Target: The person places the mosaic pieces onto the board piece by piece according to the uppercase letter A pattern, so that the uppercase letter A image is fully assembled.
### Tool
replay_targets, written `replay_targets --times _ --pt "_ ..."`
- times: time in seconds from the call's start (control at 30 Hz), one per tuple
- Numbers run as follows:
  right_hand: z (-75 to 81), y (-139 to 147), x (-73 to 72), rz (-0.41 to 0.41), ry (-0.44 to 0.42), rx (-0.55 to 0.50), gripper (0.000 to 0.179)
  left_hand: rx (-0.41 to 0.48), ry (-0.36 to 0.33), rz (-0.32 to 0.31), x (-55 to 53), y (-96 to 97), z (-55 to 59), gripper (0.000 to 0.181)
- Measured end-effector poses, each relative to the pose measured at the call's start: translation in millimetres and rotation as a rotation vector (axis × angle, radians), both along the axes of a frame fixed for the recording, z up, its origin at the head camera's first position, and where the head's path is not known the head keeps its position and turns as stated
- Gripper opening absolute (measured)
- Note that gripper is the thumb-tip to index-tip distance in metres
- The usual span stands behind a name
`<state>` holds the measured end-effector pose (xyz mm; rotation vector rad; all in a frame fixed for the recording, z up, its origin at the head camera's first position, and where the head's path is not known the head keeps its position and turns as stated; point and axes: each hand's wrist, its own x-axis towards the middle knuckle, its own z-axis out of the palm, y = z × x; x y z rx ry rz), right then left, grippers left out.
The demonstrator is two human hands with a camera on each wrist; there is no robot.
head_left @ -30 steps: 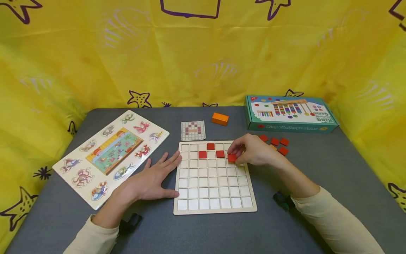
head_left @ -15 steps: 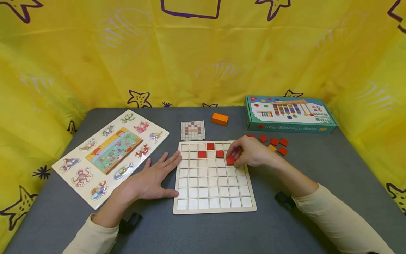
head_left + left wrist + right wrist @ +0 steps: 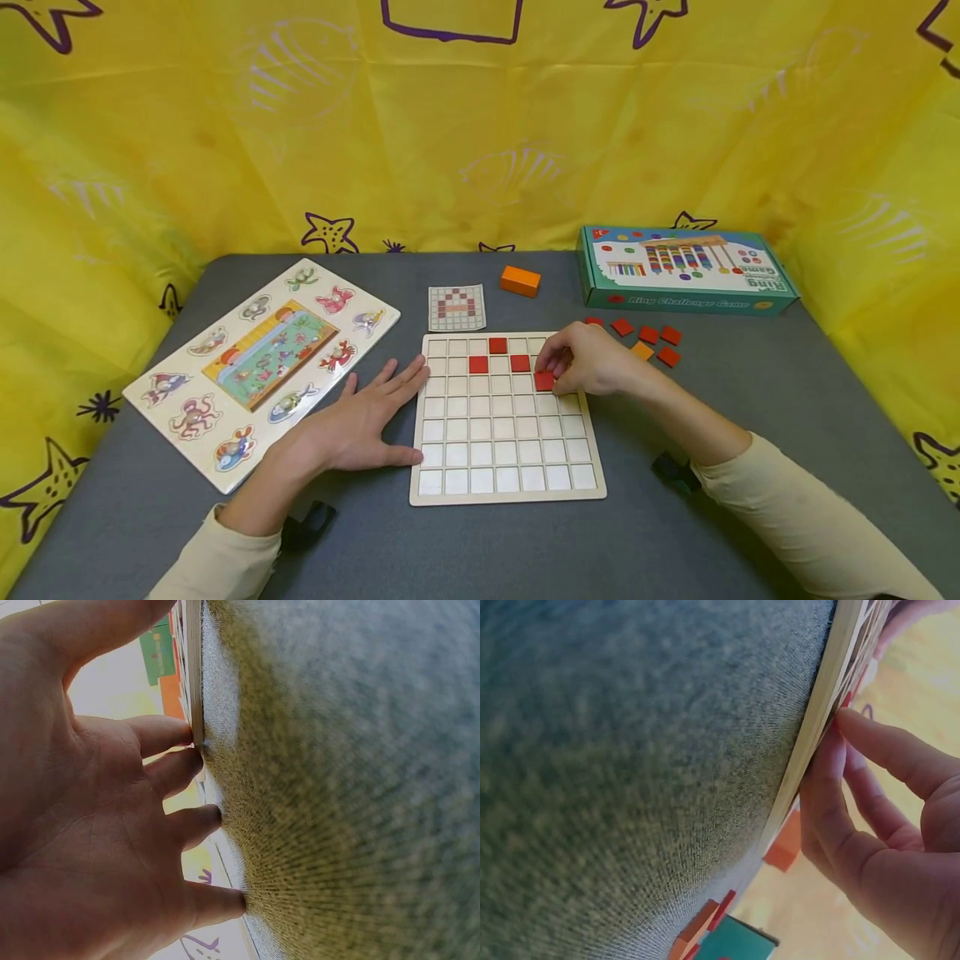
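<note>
A pale wooden grid board (image 3: 487, 501) lies on the grey table, with three red square tiles in its upper rows, one of them the top tile (image 3: 498, 345). My right hand (image 3: 600, 360) pinches another red tile (image 3: 544, 381) at the third row, toward the board's right side; in the right wrist view the fingers (image 3: 889, 746) hide most of that tile. Whether it is fully seated in its square I cannot tell. Fingers spread, my left hand (image 3: 360, 425) rests on the table, its thumb and fingertips touching the board's left edge.
Loose red tiles (image 3: 648, 335) and an orange tile (image 3: 642, 350) lie right of the board. Behind stand a pattern card (image 3: 457, 308), an orange block (image 3: 521, 282) and a green game box (image 3: 690, 271). A picture puzzle board (image 3: 262, 375) lies at the left.
My right hand has shifted slightly left and toward me, lowering the red tile into the third row. The left hand has stayed in place.
</note>
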<state>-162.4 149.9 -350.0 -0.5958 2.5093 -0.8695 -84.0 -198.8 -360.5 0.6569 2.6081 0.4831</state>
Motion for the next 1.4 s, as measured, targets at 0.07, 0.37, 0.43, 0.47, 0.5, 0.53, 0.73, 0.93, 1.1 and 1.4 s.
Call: replay_targets --times 0.07,0.37,0.43,0.47,0.5,0.53,0.73,0.93,1.1,1.4 --pt "-0.3 0 0.1 0.005 0.003 -0.002 0.025 0.0 0.0 0.001 -0.1 0.0 0.1 0.107" --pt "-1.1 0 0.9 0.004 0.011 0.001 0.025 -0.001 -0.007 0.003 -0.3 0.2 -0.6 0.107" --pt "-2.0 0 0.6 0.004 0.012 0.0 0.025 -0.002 -0.007 0.003 -0.4 0.1 -1.1 0.107" --pt "-2.4 1 0.3 0.004 0.01 -0.001 0.025 -0.003 -0.007 0.003 -0.4 0.0 -1.3 0.107" --pt "-2.8 1 0.0 0.003 0.007 -0.006 0.025 -0.004 -0.006 0.002 -0.4 -0.1 -1.6 0.107" --pt "-3.6 2 -0.6 0.004 0.002 -0.012 0.025 -0.005 -0.005 0.002 -0.3 -0.1 -1.7 0.107" --pt "-4.9 6 -3.4 0.002 -0.063 -0.083 0.026 -0.005 -0.006 0.005 0.3 -0.3 -1.6 0.107" --pt "-3.5 13 -4.8 -0.028 -0.094 -0.121 0.027 -0.003 -0.008 0.007 0.3 0.2 -0.8 0.107" --pt "0.8 20 -6.1 -0.069 -0.069 -0.115 0.025 -0.004 -0.004 0.006 0.1 0.4 -0.7 0.107" --pt "12.1 39 -12.4 -0.126 -0.011 -0.105 0.026 -0.009 -0.007 0.005 -0.6 0.2 -1.1 0.108"
